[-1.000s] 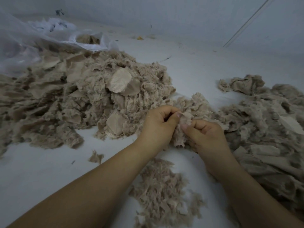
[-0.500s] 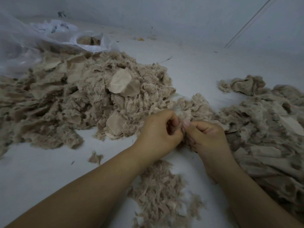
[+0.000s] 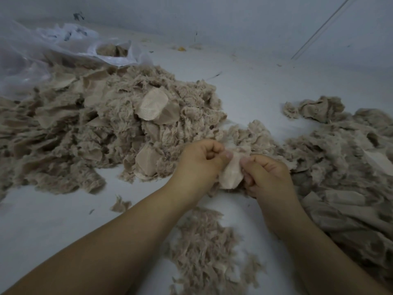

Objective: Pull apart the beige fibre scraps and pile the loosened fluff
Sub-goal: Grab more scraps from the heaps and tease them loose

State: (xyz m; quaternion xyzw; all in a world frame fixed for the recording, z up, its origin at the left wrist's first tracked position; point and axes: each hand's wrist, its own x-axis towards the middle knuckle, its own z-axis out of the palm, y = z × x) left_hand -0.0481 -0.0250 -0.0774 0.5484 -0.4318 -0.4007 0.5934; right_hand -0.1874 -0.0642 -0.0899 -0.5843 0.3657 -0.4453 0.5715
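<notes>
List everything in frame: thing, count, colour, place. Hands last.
big fibre pile: 1, beige, left of centre
fabric scrap heap: 1, beige, right side
loosened fluff pile: 1, beige, near, between the forearms
small tuft: 1, beige, alone left of the fluff
plastic bag: 1, clear-white, far left, holds some fibre
work surface: 1, white
held scrap: 1, pale beige, between the hands
left hand: pinches the scrap
right hand: pinches the scrap

A large scrap heap (image 3: pixel 102 128) lies left; a plastic bag (image 3: pixel 63 50) behind it; another heap (image 3: pixel 344 167) right; loosened fluff (image 3: pixel 204 248) nearest, between the forearms.
</notes>
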